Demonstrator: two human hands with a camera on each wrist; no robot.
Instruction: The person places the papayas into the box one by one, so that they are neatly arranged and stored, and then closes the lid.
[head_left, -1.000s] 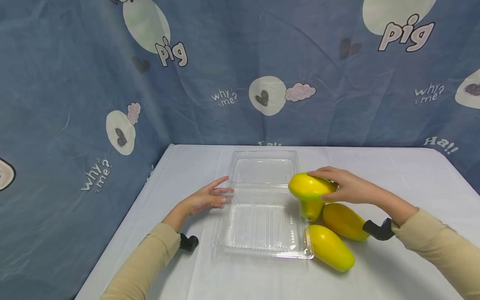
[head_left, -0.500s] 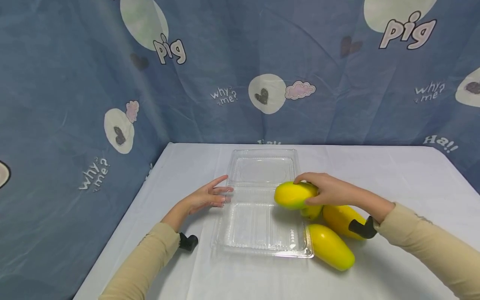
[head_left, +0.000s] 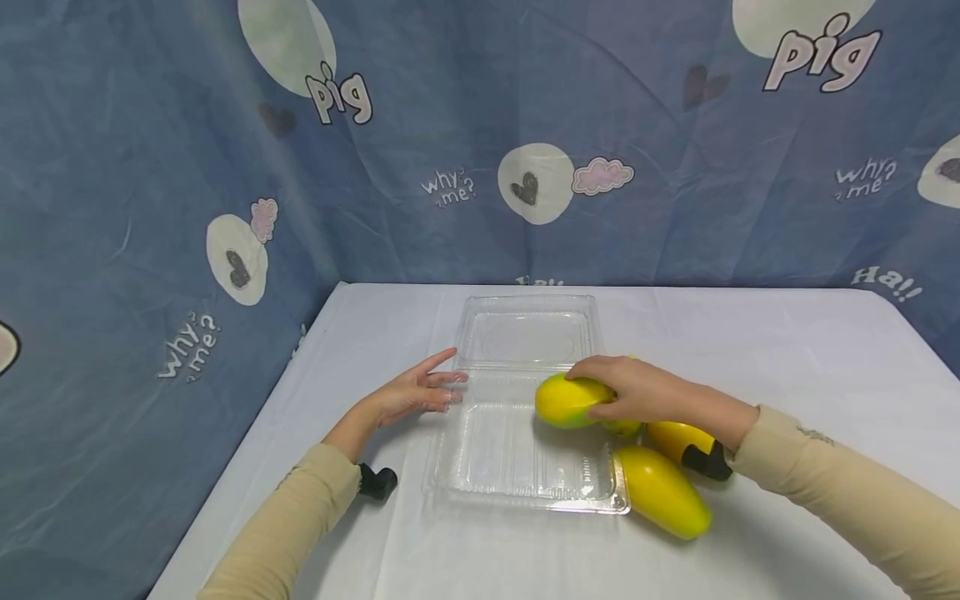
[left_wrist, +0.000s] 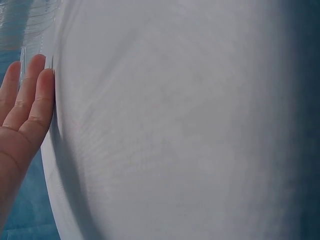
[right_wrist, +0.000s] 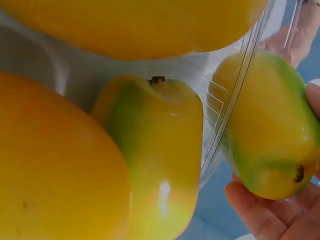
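Observation:
My right hand (head_left: 637, 390) grips a yellow-green mango (head_left: 570, 402) from above, its thumb on the near side. The mango is over the right part of a clear plastic clamshell box (head_left: 498, 467); I cannot tell whether it touches the base. In the right wrist view this mango (right_wrist: 270, 125) lies against the fingers, partly seen through the clear wall. My left hand (head_left: 405, 396) is at the box's left edge, fingers extended and holding nothing. The left wrist view shows its fingers (left_wrist: 35, 100) beside the clear plastic.
Right of the box lie a yellow mango (head_left: 663, 493), another mango (head_left: 675, 437) partly behind the right wrist, and a third (head_left: 622, 427) mostly hidden by the right hand. The box's lid (head_left: 525, 333) lies folded back on the white table (head_left: 810, 375). A patterned blue cloth (head_left: 420, 108) hangs behind.
My right hand has carried the mango leftward and lower, from beside the box to over its right part. The left hand has stayed in place.

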